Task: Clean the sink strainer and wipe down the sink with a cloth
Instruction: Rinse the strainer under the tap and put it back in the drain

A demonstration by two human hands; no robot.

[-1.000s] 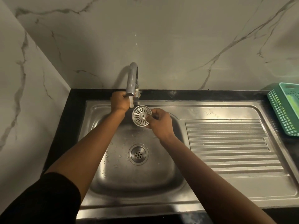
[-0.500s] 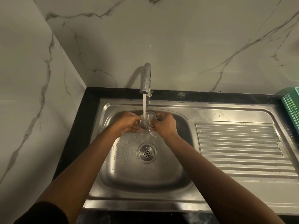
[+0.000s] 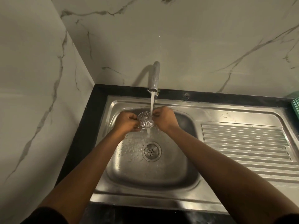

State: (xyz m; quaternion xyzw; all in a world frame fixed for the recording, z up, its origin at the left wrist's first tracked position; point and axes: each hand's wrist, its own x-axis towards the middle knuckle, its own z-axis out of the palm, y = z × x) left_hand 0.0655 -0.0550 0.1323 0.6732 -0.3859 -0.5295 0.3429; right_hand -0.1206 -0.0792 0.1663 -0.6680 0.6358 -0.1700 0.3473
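Note:
A round slotted metal sink strainer [image 3: 145, 119] is held up over the steel sink basin [image 3: 181, 165], tilted toward me. My left hand [image 3: 127, 122] pinches its left edge and my right hand [image 3: 165, 118] pinches its right edge. Water runs from the chrome tap [image 3: 155, 76] onto the strainer's right side and falls on toward the open drain [image 3: 151, 151]. The basin floor is wet with droplets. No cloth is in view.
A ribbed steel drainboard [image 3: 246, 143] lies to the right of the basin. A green plastic basket [image 3: 296, 105] shows at the right edge. Marble walls close in at the left and back, with a black counter rim [image 3: 90, 120] around the sink.
My left hand left the tap and joined the right on the strainer. Water started running. The strainer now sits under the stream, and the view has shifted left.

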